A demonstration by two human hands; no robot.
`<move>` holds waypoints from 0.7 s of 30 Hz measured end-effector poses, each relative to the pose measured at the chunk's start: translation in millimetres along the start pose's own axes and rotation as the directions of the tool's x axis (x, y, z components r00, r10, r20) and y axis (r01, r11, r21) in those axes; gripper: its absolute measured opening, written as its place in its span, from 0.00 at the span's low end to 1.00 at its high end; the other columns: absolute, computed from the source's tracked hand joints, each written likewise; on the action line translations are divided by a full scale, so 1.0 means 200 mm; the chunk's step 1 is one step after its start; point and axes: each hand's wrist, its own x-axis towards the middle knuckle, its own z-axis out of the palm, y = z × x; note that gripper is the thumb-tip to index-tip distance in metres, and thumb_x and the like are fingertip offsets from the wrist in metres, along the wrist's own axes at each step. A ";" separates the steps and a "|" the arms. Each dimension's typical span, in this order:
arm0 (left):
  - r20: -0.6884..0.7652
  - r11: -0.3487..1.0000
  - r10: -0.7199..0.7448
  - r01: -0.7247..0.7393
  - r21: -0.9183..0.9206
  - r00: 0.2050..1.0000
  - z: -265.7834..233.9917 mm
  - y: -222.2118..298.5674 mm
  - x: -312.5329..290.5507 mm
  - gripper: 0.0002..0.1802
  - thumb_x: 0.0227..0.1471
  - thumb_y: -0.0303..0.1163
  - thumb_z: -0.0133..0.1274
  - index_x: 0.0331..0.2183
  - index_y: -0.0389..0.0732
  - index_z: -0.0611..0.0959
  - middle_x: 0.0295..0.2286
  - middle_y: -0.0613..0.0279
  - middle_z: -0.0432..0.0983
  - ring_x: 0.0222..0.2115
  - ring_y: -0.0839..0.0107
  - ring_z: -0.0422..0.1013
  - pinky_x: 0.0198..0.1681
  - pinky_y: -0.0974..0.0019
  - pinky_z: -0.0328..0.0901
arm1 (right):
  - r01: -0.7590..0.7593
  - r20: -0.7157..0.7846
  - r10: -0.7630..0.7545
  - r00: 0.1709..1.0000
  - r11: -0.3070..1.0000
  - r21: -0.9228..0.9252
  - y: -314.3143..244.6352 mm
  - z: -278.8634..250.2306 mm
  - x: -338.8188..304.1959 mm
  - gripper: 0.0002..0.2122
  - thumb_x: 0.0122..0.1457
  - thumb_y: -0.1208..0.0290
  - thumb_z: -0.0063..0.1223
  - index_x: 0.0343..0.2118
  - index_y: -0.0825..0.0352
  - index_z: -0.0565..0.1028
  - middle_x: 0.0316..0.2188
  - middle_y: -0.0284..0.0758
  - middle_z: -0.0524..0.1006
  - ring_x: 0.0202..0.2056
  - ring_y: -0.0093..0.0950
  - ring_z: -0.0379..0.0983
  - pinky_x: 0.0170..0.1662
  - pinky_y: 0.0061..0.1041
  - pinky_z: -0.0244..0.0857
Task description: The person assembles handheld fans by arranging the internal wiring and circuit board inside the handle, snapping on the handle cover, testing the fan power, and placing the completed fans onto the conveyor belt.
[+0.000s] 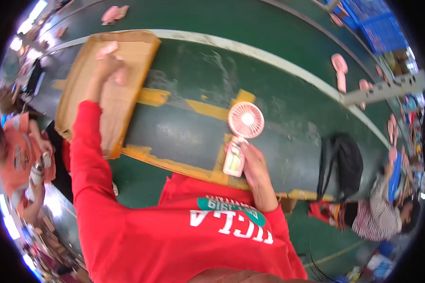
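Note:
My right hand [256, 166] is closed round the handle of a pink handheld fan [234, 158], held over the table's near edge. The round, caged fan head points away from me, and pale yellow-green shows along the handle's face. At far left my left hand [109, 66] reaches into a shallow cardboard tray [141, 52]. Its fingers are closed on a pink plastic piece [108, 49]; pink shows on both sides of the hand, and the exact shape is blurred. The tray lies slanted on the dark worktable [174, 137].
A black backpack [342, 165] lies on the table at right. Pink fans [339, 70] and a pink piece [112, 15] lie on the green surface beyond the white rail. A metal bracket [385, 88] juts in near blue crates [385, 30]. People work at both sides.

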 end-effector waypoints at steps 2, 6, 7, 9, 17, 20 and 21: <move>0.128 0.924 -0.152 0.187 -0.333 0.980 -0.11 0.15 0.04 0.20 0.41 0.35 0.55 0.35 0.31 0.76 0.31 0.55 0.74 0.32 0.68 0.70 0.37 0.68 0.63 | 0.005 0.004 -0.005 1.000 1.000 0.021 0.02 -0.02 0.02 0.16 0.62 0.69 0.40 0.46 0.77 0.65 0.40 0.45 0.73 0.43 0.34 0.72 0.47 0.29 0.67; 0.269 0.501 -0.182 0.325 -0.802 0.946 -0.30 0.61 -0.23 0.15 0.46 0.34 0.52 0.36 0.34 0.75 0.27 0.58 0.75 0.26 0.73 0.72 0.32 0.70 0.67 | 0.001 -0.020 0.000 1.000 0.999 0.054 0.02 -0.02 0.03 0.16 0.61 0.67 0.43 0.45 0.76 0.66 0.40 0.45 0.74 0.43 0.33 0.72 0.46 0.28 0.68; 0.370 0.301 -0.116 0.387 -0.871 0.922 -0.29 0.79 -0.33 0.14 0.48 0.31 0.50 0.37 0.34 0.74 0.29 0.57 0.75 0.28 0.72 0.73 0.35 0.70 0.68 | 0.011 -0.029 -0.010 1.000 0.999 0.047 0.03 -0.03 0.04 0.16 0.61 0.66 0.43 0.45 0.75 0.66 0.41 0.45 0.74 0.43 0.32 0.72 0.46 0.28 0.68; 0.484 0.072 -0.068 0.488 -0.870 0.873 -0.25 1.06 -0.54 0.13 0.51 0.27 0.48 0.40 0.33 0.71 0.32 0.57 0.74 0.33 0.70 0.73 0.39 0.69 0.69 | 0.020 -0.030 -0.018 0.999 0.998 0.065 0.04 -0.03 0.04 0.16 0.61 0.66 0.43 0.45 0.75 0.66 0.41 0.45 0.73 0.43 0.32 0.72 0.45 0.28 0.68; 0.781 0.059 -0.041 0.782 -0.621 0.623 -0.16 1.32 -1.02 0.13 0.52 0.28 0.49 0.39 0.30 0.72 0.32 0.59 0.74 0.33 0.70 0.73 0.38 0.68 0.69 | 0.020 -0.044 -0.017 0.999 0.997 0.075 0.06 -0.02 0.03 0.16 0.61 0.65 0.43 0.45 0.74 0.66 0.41 0.45 0.73 0.43 0.33 0.72 0.45 0.28 0.68; 0.853 0.490 0.017 0.740 -0.461 0.521 -0.23 1.25 -1.04 0.17 0.48 0.31 0.55 0.39 0.31 0.74 0.28 0.59 0.75 0.27 0.67 0.74 0.34 0.67 0.69 | 0.040 -0.047 -0.037 0.998 0.996 0.074 0.08 -0.03 0.03 0.16 0.62 0.66 0.42 0.45 0.75 0.66 0.41 0.45 0.73 0.43 0.32 0.72 0.45 0.27 0.69; 0.719 0.806 0.018 0.415 -0.422 0.695 -0.26 1.26 -1.03 0.19 0.45 0.30 0.57 0.39 0.32 0.74 0.29 0.57 0.75 0.28 0.63 0.74 0.34 0.66 0.69 | 0.049 -0.048 -0.045 0.998 0.996 0.075 0.08 -0.03 0.04 0.16 0.62 0.66 0.42 0.45 0.75 0.66 0.41 0.45 0.73 0.43 0.32 0.72 0.45 0.27 0.69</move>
